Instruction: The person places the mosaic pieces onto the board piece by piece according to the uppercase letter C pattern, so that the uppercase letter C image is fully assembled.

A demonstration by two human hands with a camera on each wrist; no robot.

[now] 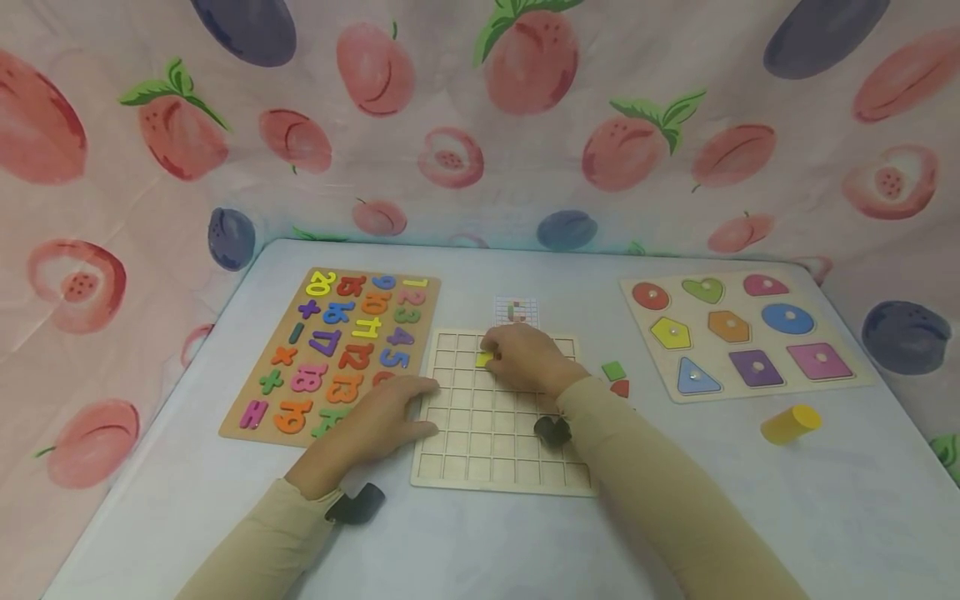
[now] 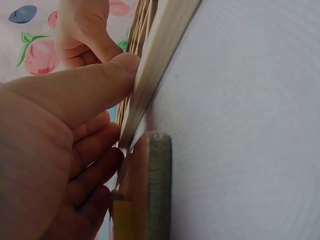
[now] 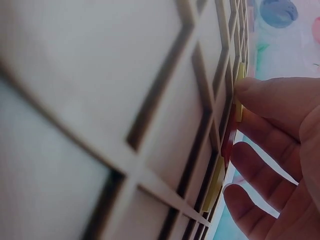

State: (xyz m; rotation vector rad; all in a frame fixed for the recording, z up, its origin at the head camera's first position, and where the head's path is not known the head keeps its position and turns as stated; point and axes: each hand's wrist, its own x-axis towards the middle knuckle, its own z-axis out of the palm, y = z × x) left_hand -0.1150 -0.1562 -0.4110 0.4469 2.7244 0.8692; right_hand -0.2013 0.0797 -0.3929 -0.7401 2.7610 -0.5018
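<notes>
A wooden grid board [image 1: 480, 421] lies on the table in the middle of the head view. Over its far rows my right hand [image 1: 528, 358] pinches a yellow tile [image 1: 484, 360] between thumb and index finger. The right wrist view shows the tile tilted against the grid, with a red tile [image 3: 228, 142] and another yellow tile [image 3: 214, 187] beside the fingers. At the board's left edge rests my left hand [image 1: 390, 417], fingers loosely extended and thumb touching the rim. Part of the grid is hidden under the right hand and sleeve.
Beyond the grid lies a small pattern card [image 1: 516, 311]. A number board [image 1: 296, 296] stands close on the left. To the right are a green tile [image 1: 613, 371], a red piece [image 1: 619, 388], a knobbed shape board [image 1: 656, 364] and a yellow cylinder [image 1: 791, 424].
</notes>
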